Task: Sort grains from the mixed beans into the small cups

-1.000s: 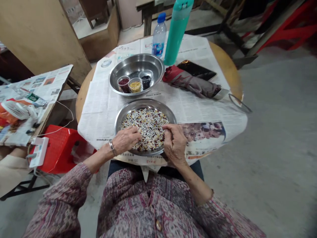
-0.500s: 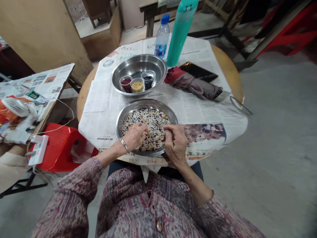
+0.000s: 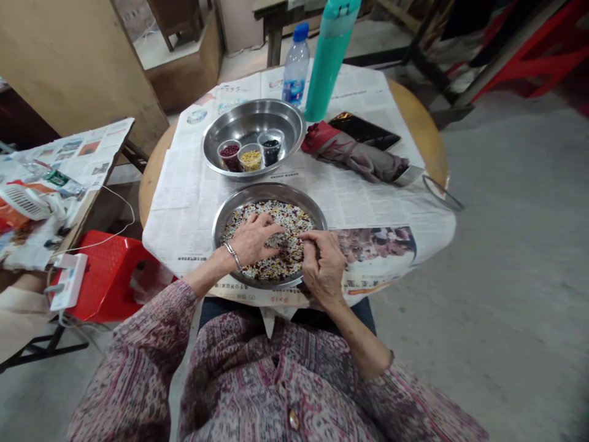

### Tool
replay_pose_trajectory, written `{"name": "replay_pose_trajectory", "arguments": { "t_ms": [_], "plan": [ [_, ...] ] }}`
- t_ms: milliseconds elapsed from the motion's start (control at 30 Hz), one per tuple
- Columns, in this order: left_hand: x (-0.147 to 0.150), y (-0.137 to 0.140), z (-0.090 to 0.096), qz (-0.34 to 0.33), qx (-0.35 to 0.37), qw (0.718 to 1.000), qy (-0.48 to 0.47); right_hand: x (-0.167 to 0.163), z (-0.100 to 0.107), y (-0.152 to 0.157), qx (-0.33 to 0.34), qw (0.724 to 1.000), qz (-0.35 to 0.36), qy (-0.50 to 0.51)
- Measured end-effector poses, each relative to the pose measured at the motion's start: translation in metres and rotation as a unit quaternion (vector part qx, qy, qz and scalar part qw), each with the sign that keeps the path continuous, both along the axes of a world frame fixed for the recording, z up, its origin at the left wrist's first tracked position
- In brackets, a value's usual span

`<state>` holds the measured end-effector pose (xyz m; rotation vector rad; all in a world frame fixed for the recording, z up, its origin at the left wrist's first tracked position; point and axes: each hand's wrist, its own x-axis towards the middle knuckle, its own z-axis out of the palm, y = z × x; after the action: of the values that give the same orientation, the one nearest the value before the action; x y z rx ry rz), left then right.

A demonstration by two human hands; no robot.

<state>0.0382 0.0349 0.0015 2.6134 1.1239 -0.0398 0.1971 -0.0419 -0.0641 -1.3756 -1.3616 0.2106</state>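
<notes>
Head view: three clear plastic cups [image 3: 251, 169] hold single-colour beans [image 3: 251, 158], multicoloured grains [image 3: 294, 222] remain mixed in round silver metal basin [image 3: 257, 192]; left hand [image 3: 254, 240] half-open, right hand [image 3: 324, 265] pinched, any hold unclear.

Light is soft — the outer edges look stretched.
</notes>
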Motion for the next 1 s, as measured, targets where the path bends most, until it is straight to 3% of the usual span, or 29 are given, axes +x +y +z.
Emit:
{"name": "replay_pose_trajectory", "arguments": {
  "t_ms": [133,433,600,800,1000],
  "plan": [
    [-0.006,-0.002,-0.001,-0.065,-0.062,0.996,0.001,0.000,0.000,0.000,-0.004,1.000,0.002,0.006],
    [-0.049,-0.022,0.018,-0.082,-0.096,0.992,-0.023,0.000,-0.001,0.000,-0.003,1.000,0.001,0.011],
    [-0.041,-0.029,0.011,-0.116,-0.138,0.983,-0.021,0.000,-0.001,0.000,-0.004,1.000,0.004,0.006],
    [-0.021,-0.015,-0.008,-0.042,-0.015,0.998,-0.052,0.000,-0.003,0.001,0.005,1.000,0.006,0.003],
    [-0.027,0.006,-0.007,0.081,0.091,0.991,-0.053,0.000,-0.001,0.001,0.000,1.000,0.005,0.003]
  ]
}}
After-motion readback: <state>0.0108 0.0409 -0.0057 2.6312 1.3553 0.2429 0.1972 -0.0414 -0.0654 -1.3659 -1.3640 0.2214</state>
